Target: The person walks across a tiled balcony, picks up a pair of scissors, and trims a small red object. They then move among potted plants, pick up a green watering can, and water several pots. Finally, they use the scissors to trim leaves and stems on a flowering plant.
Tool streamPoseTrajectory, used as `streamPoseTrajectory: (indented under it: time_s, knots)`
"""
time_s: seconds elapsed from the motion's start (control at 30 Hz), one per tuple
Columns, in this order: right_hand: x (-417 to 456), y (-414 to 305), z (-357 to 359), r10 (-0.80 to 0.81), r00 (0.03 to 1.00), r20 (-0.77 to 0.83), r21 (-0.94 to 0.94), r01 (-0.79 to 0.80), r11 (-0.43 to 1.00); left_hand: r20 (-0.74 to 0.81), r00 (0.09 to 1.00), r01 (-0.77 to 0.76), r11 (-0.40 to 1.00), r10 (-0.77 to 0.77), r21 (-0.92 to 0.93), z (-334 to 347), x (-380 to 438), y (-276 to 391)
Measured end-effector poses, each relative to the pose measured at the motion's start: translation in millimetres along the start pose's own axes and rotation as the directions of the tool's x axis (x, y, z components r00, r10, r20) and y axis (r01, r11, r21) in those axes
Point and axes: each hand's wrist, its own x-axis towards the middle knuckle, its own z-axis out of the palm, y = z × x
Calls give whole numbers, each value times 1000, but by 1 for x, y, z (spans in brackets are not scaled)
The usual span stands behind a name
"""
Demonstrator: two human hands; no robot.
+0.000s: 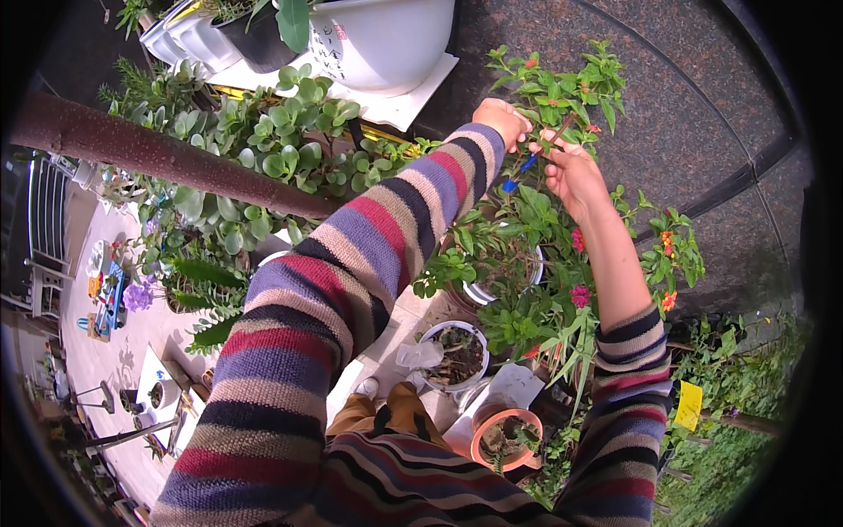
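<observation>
A leafy lantana-like shrub [553, 99] with small orange and red flowers stands before me. My left hand [504, 123] is closed among its upper stems; its fingers hide what they grip, which looks like a stem. Beside it, my right hand [576, 176] pinches a thin brown stem [564, 126] between thumb and fingertips. Just below the fingers a blue tie or piece of tape [529, 163] is on the stem. A second blue piece [510, 186] sits lower down. Lower foliage grows over a white-rimmed pot [479, 294].
A jade plant [290, 138] and a reddish-brown trunk [164, 161] lie left. Ahead are a large white pot [388, 46] bearing writing and a dark granite wall [685, 118]. Near my feet stand a white pot [485, 369] and an orange pot [479, 435]. A yellow card [689, 406] hangs right.
</observation>
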Motion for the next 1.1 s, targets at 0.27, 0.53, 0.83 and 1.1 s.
streamPoseTrajectory:
  time_s: [0.27, 0.53, 0.83, 1.1]
  knots:
    - [6, 9, -9, -38, 997, -73, -62, 34, 997, 158, 987, 17, 997, -5, -71, -1, -3, 1]
    - [-1, 8, -1, -88, 993, -77, -52, 85, 995, 243, 969, 14, 975, 41, -222, -10, -7, -6]
    - [-14, 4, 4, -115, 990, -82, -34, 112, 993, 327, 943, 16, 969, 68, -247, -8, -11, -8]
    - [-22, 2, -1, -94, 995, -22, 25, 95, 995, 282, 955, -47, 988, 88, -146, -5, -8, -8]
